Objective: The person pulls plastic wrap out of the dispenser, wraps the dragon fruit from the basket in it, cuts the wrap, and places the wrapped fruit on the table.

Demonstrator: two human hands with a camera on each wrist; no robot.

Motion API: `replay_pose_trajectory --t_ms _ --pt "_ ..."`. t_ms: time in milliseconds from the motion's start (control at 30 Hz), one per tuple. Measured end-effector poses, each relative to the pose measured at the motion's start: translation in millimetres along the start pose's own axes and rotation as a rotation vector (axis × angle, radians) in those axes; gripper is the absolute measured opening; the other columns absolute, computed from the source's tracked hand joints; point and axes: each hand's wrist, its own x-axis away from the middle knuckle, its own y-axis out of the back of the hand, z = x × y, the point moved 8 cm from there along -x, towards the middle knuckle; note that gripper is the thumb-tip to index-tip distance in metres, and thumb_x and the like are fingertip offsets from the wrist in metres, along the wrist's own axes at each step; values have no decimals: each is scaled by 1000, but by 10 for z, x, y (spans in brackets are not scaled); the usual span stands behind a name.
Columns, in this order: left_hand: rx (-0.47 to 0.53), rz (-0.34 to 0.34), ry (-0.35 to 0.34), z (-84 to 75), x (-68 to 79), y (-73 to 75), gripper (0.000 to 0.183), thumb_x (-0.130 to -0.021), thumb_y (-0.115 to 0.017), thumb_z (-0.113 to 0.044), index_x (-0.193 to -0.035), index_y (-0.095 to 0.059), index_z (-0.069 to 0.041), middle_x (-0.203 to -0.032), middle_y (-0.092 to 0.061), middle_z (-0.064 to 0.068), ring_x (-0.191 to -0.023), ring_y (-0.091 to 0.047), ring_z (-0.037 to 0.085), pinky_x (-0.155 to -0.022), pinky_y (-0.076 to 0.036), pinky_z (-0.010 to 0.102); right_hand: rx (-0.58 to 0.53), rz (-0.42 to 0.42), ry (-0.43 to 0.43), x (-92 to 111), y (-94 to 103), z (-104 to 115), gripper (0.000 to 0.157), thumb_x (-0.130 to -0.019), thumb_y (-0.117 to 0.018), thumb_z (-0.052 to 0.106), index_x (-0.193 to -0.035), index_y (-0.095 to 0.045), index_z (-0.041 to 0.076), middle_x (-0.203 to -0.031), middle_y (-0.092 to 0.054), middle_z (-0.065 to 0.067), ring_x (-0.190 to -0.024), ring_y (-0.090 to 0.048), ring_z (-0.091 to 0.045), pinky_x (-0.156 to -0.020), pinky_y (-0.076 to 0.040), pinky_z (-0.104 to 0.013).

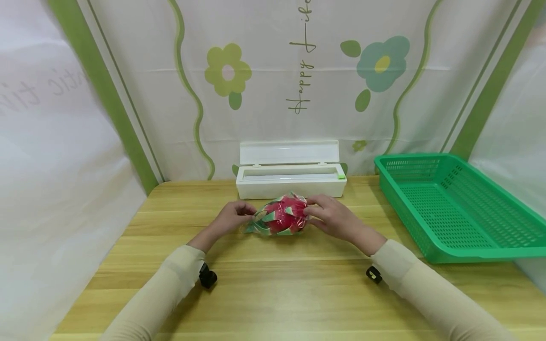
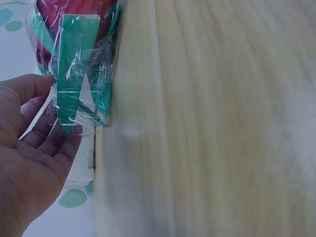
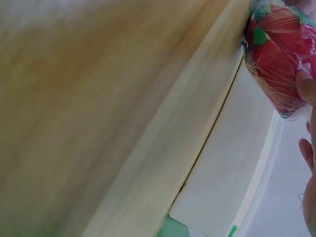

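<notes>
A red dragon fruit (image 1: 283,215) with green scales lies on the wooden table, covered in clear plastic wrap. At its leafy left end, my left hand (image 1: 233,217) pinches the wrapped tip. The left wrist view shows the thumb against the crinkled film (image 2: 81,98), with the other fingers curled behind. My right hand (image 1: 334,218) grips the fruit's rounded right end. In the right wrist view its thumb (image 3: 306,86) presses on the wrapped dragon fruit (image 3: 276,54), and part of that hand is cut off by the frame edge.
Just behind the fruit stands a white cling film box (image 1: 292,188), its lid (image 1: 289,152) raised and a roll inside. A green plastic basket (image 1: 426,237) stands at the right of the wooden table (image 1: 273,293). A printed curtain (image 1: 273,94) hangs behind.
</notes>
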Motion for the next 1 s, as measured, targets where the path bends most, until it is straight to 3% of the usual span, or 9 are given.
replay_pose_trajectory --t_ms 100,367,600,800,1000 --pt "-1 5 -2 -31 15 -12 16 -90 -67 0 -105 -66 6 -104 -66 17 -97 -60 30 -80 -52 34 -41 -23 -15 6 24 -15 30 -73 -85 7 -97 -67 8 -106 -63 -12 -95 -61 -25 -81 -55 -37" --pt "-20 27 -15 -362 166 -17 16 -91 -64 2 -104 -65 11 -102 -65 20 -94 -61 29 -79 -52 32 -137 -61 -106 36 21 -126 18 -76 -81 1 -88 -70 8 -98 -66 -4 -89 -66 -18 -78 -55 -30" --pt "-31 2 -9 23 -10 -11 9 -90 -69 -6 -98 -71 -3 -96 -68 5 -90 -61 20 -76 -52 31 -261 -115 -211 48 47 -221 19 -75 -81 -3 -86 -72 9 -89 -70 1 -82 -67 -13 -73 -54 -23" --pt "-24 -7 7 40 -9 0 6 -90 -69 -7 -95 -72 -5 -92 -67 4 -86 -59 20 -73 -51 30 -350 -126 -315 49 47 -286 21 -74 -80 -7 -83 -72 9 -83 -71 2 -74 -66 -11 -65 -55 -23" --pt "-22 -15 7 60 -6 7 4 -90 -70 -7 -93 -72 -5 -89 -67 3 -83 -59 19 -71 -51 30 -373 -109 -403 68 19 -335 19 -78 -79 1 -88 -67 11 -79 -69 6 -70 -64 -6 -60 -54 -22"
